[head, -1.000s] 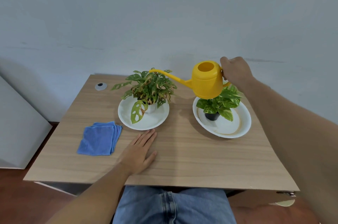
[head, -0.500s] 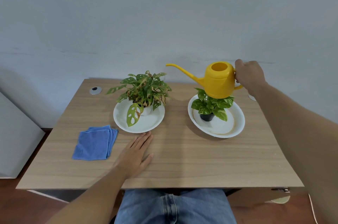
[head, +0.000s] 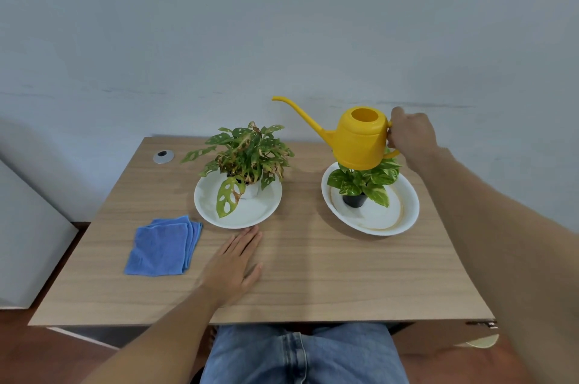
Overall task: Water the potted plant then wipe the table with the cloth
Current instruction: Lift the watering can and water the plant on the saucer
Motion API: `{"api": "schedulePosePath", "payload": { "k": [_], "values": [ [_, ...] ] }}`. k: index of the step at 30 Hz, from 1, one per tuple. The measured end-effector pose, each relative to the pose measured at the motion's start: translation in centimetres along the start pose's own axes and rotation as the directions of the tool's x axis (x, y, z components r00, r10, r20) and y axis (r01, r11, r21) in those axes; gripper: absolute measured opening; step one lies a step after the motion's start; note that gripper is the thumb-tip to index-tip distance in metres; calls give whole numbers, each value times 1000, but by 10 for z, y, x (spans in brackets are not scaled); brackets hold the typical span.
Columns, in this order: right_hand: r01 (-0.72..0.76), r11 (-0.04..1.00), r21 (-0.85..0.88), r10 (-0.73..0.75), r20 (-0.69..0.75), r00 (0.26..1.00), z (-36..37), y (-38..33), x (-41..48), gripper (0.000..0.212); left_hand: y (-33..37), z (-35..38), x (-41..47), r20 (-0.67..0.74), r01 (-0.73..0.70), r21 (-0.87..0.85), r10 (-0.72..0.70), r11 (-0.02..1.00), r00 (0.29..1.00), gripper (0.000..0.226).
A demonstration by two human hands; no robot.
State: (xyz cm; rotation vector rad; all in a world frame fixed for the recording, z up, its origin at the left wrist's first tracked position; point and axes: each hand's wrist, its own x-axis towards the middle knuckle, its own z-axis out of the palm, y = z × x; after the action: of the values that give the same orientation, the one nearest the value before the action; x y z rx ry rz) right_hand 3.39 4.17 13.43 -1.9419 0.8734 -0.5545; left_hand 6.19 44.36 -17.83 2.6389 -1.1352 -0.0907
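Note:
My right hand [head: 410,134] grips the handle of a yellow watering can [head: 360,140], held in the air above the right potted plant [head: 365,180], which stands in a black pot on a white plate [head: 404,214]. The can's spout points up and to the left. The left potted plant [head: 247,154], with holed leaves, stands on another white plate [head: 206,205]. A folded blue cloth [head: 161,245] lies at the table's front left. My left hand [head: 233,266] rests flat on the wooden table [head: 329,277], fingers apart, just in front of the left plate.
A round grey cable grommet [head: 163,156] sits at the table's back left corner. A pale wall rises right behind the table. A white cabinet side [head: 28,233] stands to the left. My jeans-clad legs show below the front edge.
My right hand has carried the watering can to the right, away from the left plant, and levelled it so the spout now points upward. My left hand has stayed flat on the table.

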Motion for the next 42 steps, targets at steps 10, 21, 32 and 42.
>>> {"api": "schedulePosePath", "payload": {
  "k": [10, 21, 32, 42],
  "values": [
    [-66, 996, 67, 68, -25, 997, -13, 11, -9, 39, 26, -8, 14, -28, 9, 43, -8, 999, 1000, 78],
    [-95, 988, 121, 115, -170, 979, -78, 46, -16, 42, 84, 5, 50, 66, -187, -22, 188, 982, 980, 78],
    [-208, 975, 83, 224, -322, 920, -146, 118, -32, 45, 139, 24, 76, 99, -310, -91, 318, 947, 943, 77],
    [-374, 913, 164, 409, -373, 833, -173, 193, -60, 49, 184, 58, 101, 151, -394, -53, 397, 918, 905, 81]
  ]
}}
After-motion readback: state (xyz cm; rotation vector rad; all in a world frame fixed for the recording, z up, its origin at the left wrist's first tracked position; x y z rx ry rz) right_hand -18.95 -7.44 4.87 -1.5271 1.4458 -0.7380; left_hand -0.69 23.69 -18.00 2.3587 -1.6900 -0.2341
